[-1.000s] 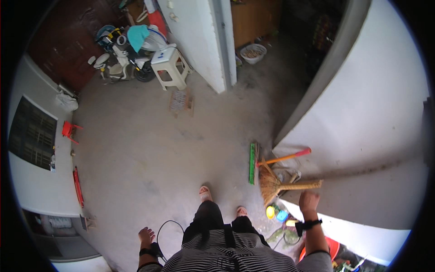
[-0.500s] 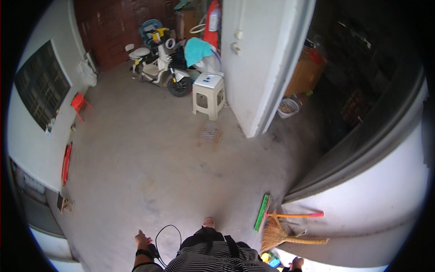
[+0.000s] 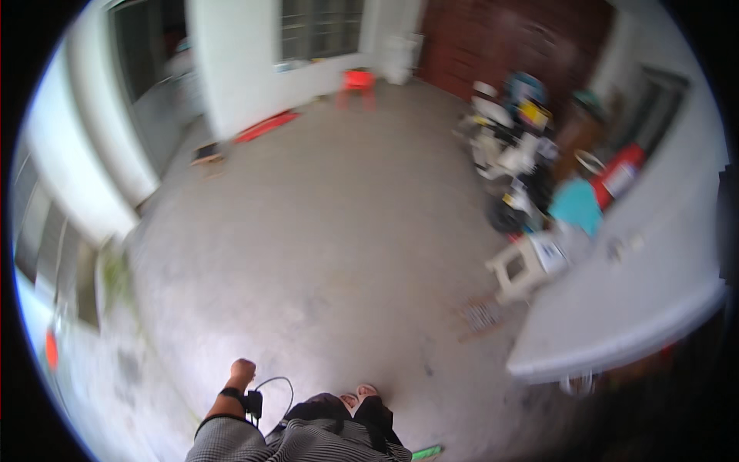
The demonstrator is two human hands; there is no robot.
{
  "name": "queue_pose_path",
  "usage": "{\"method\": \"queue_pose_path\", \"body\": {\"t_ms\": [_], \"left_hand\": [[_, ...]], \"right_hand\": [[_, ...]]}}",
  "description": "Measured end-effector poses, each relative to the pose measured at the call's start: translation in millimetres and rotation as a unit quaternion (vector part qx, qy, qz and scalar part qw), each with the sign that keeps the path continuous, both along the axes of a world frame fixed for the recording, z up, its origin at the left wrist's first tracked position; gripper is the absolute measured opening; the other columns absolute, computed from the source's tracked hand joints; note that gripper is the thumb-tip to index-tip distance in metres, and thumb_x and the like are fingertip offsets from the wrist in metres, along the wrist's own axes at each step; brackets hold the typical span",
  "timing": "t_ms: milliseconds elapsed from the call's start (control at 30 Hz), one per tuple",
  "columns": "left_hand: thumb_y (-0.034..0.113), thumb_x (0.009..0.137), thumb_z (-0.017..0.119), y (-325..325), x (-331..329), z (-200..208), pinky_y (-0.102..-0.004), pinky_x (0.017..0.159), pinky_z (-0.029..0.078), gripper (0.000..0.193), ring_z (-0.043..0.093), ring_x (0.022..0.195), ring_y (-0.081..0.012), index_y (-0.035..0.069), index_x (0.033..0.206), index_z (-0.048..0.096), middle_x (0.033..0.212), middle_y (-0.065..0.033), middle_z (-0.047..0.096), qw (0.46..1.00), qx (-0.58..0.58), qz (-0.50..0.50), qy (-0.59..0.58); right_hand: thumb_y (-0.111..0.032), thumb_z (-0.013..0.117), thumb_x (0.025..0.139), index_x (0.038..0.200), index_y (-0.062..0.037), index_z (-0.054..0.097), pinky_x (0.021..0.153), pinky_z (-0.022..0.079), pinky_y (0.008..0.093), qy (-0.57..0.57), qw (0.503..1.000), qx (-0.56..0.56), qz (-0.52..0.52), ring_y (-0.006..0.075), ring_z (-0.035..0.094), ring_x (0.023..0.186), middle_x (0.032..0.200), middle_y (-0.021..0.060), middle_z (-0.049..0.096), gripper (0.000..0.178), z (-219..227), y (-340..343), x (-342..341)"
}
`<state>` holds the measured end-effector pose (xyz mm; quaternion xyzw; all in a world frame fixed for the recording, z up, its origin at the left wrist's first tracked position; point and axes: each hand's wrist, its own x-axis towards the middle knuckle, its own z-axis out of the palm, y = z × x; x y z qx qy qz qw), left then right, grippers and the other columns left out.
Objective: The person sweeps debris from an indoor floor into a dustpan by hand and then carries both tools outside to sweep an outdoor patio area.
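Note:
My left hand (image 3: 244,372) is held out in front of my body at the lower edge, above the concrete floor. Its fingers look curled in, and I see nothing held in them. A black device (image 3: 253,403) is strapped at the left wrist, with a dark cable (image 3: 291,387) looping from it towards my body. My right hand is out of view. Nearest on the right, the green head of a broom (image 3: 427,453) shows at the bottom edge beside my striped shirt; the rest of it is cut off.
A white scooter (image 3: 504,150), a beige plastic stool (image 3: 526,266) and a teal cloth (image 3: 577,206) stand along the right, blurred. A wall end (image 3: 554,358) juts out there. Far off are a red stool (image 3: 358,86) and dark red doors (image 3: 516,42); a low wooden stool (image 3: 206,154) sits left.
My view has swung left, so the scooter, stool and wall end have shifted right. The straw broom and my right hand have left the picture. My left hand's fingers are now curled in.

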<state>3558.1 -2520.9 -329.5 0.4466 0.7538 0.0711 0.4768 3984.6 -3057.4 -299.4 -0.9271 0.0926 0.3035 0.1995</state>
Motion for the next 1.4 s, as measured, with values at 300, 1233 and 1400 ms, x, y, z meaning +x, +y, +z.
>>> {"method": "queue_pose_path", "body": {"t_ms": [300,1233,1400], "left_hand": [[0.010,0.078,0.051,-239,-157,47,-0.0314,0.047,0.051,0.017,0.060,0.051,-0.0198,-0.002,0.076,0.062,0.062,-0.0101,0.061,0.942,-0.039,0.326,0.074],[0.016,0.070,0.057,-466,-459,25,-0.0413,0.076,0.048,0.015,0.061,0.082,-0.0351,0.007,0.076,0.068,0.079,-0.0209,0.063,0.716,-0.053,0.665,0.206],[0.020,0.073,0.054,-440,-533,14,-0.0422,0.076,0.048,0.020,0.061,0.082,-0.0366,0.005,0.079,0.066,0.080,-0.0214,0.063,0.686,-0.065,0.690,0.221]], "right_hand": [[-0.015,0.050,0.083,0.101,0.0025,0.054,0.067,0.047,0.0363,-0.031,0.926,0.011,0.376,0.0257,0.057,0.077,0.090,0.0143,0.059,0.025,15,265,144],[-0.029,0.048,0.081,0.100,-0.0035,0.062,0.073,0.045,0.0416,-0.074,0.549,-0.089,0.828,0.0300,0.056,0.084,0.099,0.0196,0.061,0.034,15,661,-459],[-0.028,0.046,0.082,0.096,-0.0040,0.063,0.073,0.045,0.0454,-0.035,0.490,-0.132,0.861,0.0354,0.057,0.091,0.098,0.0215,0.061,0.032,3,728,-618]]}}
